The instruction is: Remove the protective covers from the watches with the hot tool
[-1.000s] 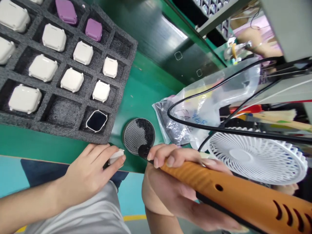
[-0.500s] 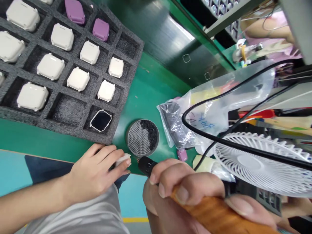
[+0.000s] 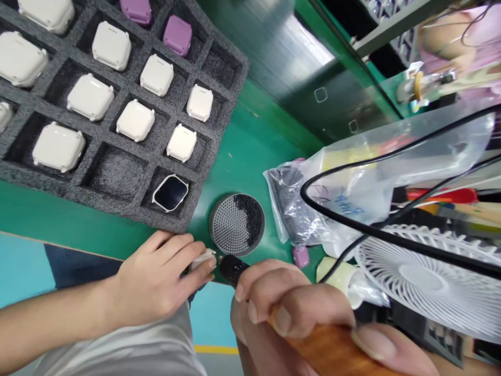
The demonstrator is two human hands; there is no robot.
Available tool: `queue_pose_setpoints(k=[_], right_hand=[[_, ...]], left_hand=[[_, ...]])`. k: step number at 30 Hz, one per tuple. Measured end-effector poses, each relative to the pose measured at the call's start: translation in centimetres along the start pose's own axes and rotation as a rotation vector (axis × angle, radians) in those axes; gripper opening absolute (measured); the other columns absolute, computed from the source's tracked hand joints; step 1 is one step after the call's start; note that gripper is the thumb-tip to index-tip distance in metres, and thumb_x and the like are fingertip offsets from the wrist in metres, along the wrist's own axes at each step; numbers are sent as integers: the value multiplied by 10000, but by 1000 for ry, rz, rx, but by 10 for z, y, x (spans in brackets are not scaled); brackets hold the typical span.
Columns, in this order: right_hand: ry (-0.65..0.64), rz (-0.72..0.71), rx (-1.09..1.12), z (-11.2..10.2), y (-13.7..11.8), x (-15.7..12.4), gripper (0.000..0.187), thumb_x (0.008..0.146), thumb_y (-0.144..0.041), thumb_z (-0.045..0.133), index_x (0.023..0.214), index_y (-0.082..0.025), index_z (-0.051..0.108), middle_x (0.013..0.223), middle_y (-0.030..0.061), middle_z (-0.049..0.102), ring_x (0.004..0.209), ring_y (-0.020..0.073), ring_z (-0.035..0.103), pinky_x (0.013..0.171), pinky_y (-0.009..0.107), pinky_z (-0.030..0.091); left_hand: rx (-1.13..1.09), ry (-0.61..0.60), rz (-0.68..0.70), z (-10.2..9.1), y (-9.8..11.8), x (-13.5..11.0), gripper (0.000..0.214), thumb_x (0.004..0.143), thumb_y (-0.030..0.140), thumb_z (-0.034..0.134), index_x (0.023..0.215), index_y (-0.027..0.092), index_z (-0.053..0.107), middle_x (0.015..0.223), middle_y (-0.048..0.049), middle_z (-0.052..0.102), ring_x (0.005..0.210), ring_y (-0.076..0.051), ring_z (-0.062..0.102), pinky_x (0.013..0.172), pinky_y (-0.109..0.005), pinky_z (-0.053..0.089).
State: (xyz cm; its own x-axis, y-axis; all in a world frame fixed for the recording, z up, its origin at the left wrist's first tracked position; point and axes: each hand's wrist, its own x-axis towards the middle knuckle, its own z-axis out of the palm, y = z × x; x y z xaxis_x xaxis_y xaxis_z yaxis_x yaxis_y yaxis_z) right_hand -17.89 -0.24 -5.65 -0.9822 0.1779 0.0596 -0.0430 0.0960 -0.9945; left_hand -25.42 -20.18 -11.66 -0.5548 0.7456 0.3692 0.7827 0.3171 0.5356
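Observation:
My left hand (image 3: 156,279) is closed, pinching a small white watch case (image 3: 203,257) between thumb and fingers at the table's near edge. My right hand (image 3: 291,303) wraps round an electric screwdriver (image 3: 234,270) with a black nose and an orange-brown grip. The screwdriver's tip points left at the watch case, very close to it; whether they touch I cannot tell. Just beyond both hands stands a round grey dish (image 3: 229,224) with a dimpled floor, tiny dark screws heaped on its right side. Fingers hide most of the held case.
A dark foam tray (image 3: 97,202) at upper left holds several white watch cases (image 3: 135,120), purple ones (image 3: 177,35) and a dark-screened watch (image 3: 170,193). To the right lie a clear plastic bag (image 3: 332,193), a black cable (image 3: 313,196), a purple piece (image 3: 300,256) and a white fan (image 3: 426,277).
The screwdriver's tip has come closer to the white watch case, narrowing the gap. The whole view has shifted a little; both hands keep their hold.

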Motion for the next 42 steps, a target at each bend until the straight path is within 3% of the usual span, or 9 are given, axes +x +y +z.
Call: queue_pose_setpoints(k=[5,9,12,19,22,25,32,38,42], right_hand=[[-115,-93,43,-7,-12,21,290,1001,-505,408,1057,-342,643,721,-8,583,685,229,655,678,477,610],[-311,39,-49,-20,-23,40,361,1004,-564,379,1015,-332,656,720,3,621,743,240,682,709,480,624],[-427,0,-26,-22,-29,49,383,1006,-577,382,994,-314,660,709,1,651,739,233,688,702,463,627],[-251,-20,0,8,-30,45,338,1033,-476,388,1040,-308,681,708,0,639,672,220,675,601,426,578],[93,-236,66,21,-19,36,300,1038,-453,382,1191,-352,620,767,-28,593,598,172,615,536,385,547],[397,-390,102,23,-15,32,296,1024,-404,403,1212,-287,598,820,-24,579,588,148,579,500,368,522],[385,-262,163,17,-21,44,439,959,-644,532,1141,-260,642,822,-17,596,663,152,556,572,370,507],[402,-269,139,22,-9,41,506,1000,-684,369,1188,-277,604,820,-15,567,653,155,552,562,374,488],[405,-246,166,23,-11,43,566,1035,-653,206,1189,-269,591,835,-12,566,670,156,571,585,377,500]], left_hand=[[1,4,-8,0,0,1,270,969,251,710,1233,194,710,1155,-48,732,1066,-265,618,862,-427,439],[-3,18,-19,1,0,1,275,958,248,722,1227,191,707,1122,-40,735,1003,-250,614,833,-426,437],[-4,28,-22,2,1,2,250,960,235,714,1203,176,708,1112,-46,735,965,-241,607,819,-426,435],[9,10,-7,2,0,2,236,978,252,701,1209,204,702,1097,-47,726,947,-237,597,807,-421,421],[44,8,-3,1,1,3,254,974,268,715,1222,217,707,1109,-33,727,949,-225,597,826,-414,427],[82,21,-10,1,3,3,247,953,284,745,1184,200,719,1095,-32,728,975,-224,604,853,-408,443],[82,-26,116,0,0,-2,211,1003,202,599,1172,176,723,1362,-75,694,1172,-275,617,974,-466,449],[133,-20,4,3,1,-1,253,986,361,712,1161,178,716,1245,-75,724,1086,-253,633,914,-434,460],[103,-52,39,-1,1,0,281,1021,404,651,1164,171,716,1408,-89,677,1243,-292,603,961,-460,446]])
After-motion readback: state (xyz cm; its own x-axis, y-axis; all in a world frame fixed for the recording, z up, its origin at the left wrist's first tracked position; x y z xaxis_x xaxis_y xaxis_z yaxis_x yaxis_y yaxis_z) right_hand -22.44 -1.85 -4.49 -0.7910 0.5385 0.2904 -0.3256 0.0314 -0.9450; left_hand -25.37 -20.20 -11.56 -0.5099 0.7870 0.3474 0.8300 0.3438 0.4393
